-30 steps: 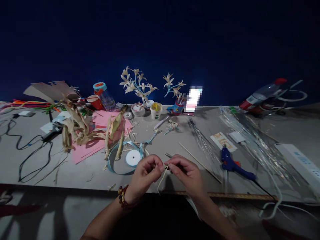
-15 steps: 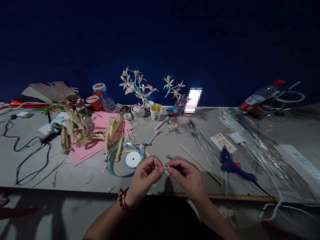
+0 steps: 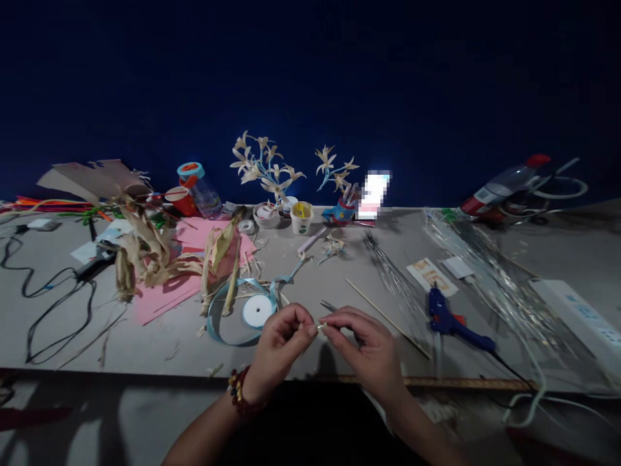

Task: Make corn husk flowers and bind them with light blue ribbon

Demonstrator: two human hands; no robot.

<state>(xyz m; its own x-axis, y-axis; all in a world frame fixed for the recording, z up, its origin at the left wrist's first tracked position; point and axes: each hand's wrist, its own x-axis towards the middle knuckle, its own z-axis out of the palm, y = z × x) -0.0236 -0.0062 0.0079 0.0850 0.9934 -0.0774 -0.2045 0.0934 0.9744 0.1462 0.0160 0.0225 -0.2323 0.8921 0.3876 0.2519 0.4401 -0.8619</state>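
Pale and faintly greenish, a thin strip (image 3: 319,327) shows in my head view only as a short, light bit bridging my fingertips, to the right of the white ribbon spool (image 3: 257,312) and slightly nearer me; my fingers hide the rest, so I cannot tell its full length. Just beside the spool, my left hand (image 3: 286,338) pinches the strip between thumb and forefinger, and my right hand (image 3: 367,343), farther right of the spool, pinches its other side likewise. Dry husks (image 3: 150,255) lie left of the spool, a blue glue gun (image 3: 453,325) well to its right.
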